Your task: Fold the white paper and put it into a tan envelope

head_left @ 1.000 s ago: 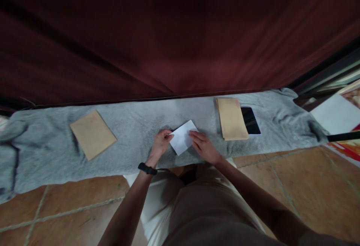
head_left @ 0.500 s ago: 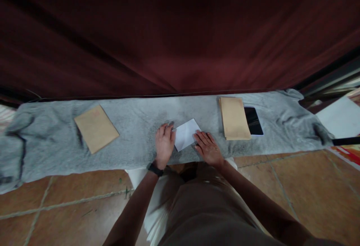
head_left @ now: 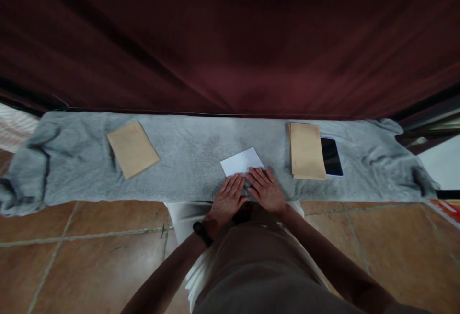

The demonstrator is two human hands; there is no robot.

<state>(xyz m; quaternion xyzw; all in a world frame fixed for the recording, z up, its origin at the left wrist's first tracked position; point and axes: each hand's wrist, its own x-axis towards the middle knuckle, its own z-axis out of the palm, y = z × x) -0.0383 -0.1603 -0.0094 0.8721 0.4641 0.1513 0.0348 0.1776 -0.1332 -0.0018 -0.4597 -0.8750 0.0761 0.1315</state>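
Here, in the head view, a person's left hand (head_left: 226,200) and right hand (head_left: 267,193) lie flat, fingers extended and unclenched, across the near edge of a white paper (head_left: 241,161). The smooth, four-sided sheet reaches just beyond the fingertips, on a soft, rumpled gray cloth (head_left: 187,156). At right, a stack of matte brown envelopes (head_left: 308,153) overlaps a glossy black phone (head_left: 331,157); at left (well apart from the hands) lies a single envelope (head_left: 132,149), rectangular and askew.
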